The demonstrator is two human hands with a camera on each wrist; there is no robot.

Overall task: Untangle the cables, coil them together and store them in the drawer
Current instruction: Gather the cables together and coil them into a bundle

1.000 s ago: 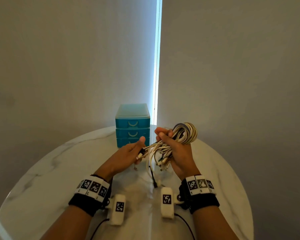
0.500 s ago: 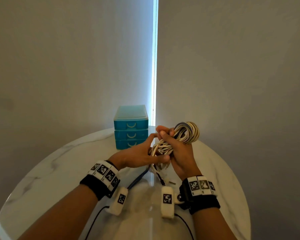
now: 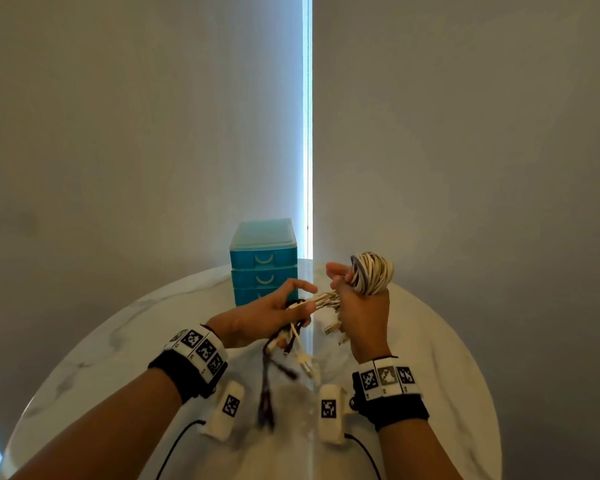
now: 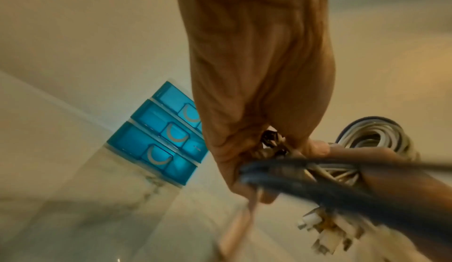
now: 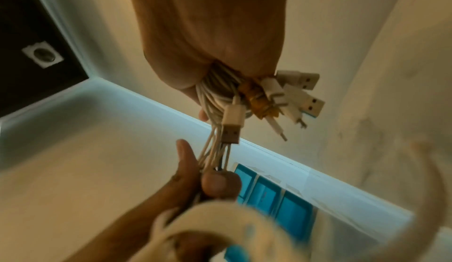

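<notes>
From above, my left hand (image 3: pixel 257 317) sits to the left of the bundle, thumb and forefinger pinched on a sheaf of white strands, with a dark cable (image 3: pixel 269 375) trailing blurred below it toward the marble table (image 3: pixel 101 341). My left wrist camera adds what the head view misses: the fingers are curled tight round those dark and white leads, and behind them the blue drawer unit (image 4: pixel 156 140) shows three drawers, all closed. It stands at the table's far edge, just beyond my left hand.

Moving right, the strands run taut across to my right hand (image 3: pixel 361 306), which is closed round the coiled cables (image 3: pixel 373 273); the loops stand up out of my fist, clear of the table. Only the right wrist view shows the underside: a cluster of white USB plugs (image 5: pixel 298 92) sticking out below my palm, and my left thumb (image 5: pixel 220 185) pressing the strands from below. That same view catches a wall socket (image 5: pixel 43 56) on a dark panel at far left.
</notes>
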